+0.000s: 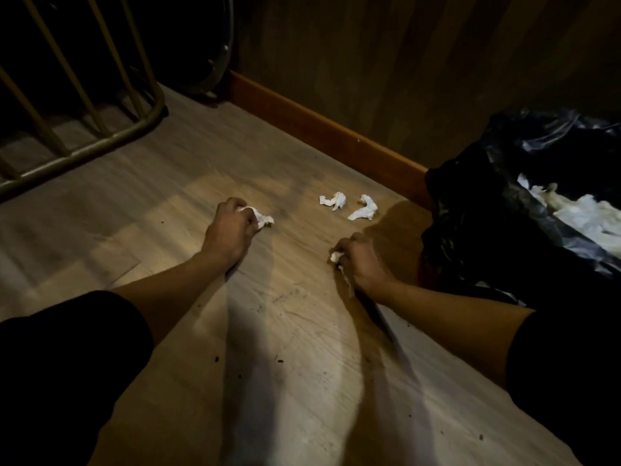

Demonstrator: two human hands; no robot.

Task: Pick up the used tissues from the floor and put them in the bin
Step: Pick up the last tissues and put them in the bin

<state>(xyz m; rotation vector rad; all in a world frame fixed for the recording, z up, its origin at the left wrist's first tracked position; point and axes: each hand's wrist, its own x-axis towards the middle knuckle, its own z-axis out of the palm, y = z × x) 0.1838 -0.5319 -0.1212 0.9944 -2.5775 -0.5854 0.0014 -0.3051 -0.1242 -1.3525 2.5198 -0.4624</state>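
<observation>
Both my hands closed on tissues, low at the floor.

My left hand grips a crumpled tissue; my right hand clutches another tissue. Two loose tissues lie just beyond, the bin at right.

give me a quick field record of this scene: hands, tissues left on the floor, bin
left hand: left hand closed on a crumpled white tissue, low at the wooden floor
right hand: right hand closed on another crumpled white tissue
loose tissues: two, a white crumpled wad and a white twisted piece, side by side near the skirting board
bin: black-bag-lined bin on the right, white tissues already inside
nearby: metal rail frame at far left
</observation>
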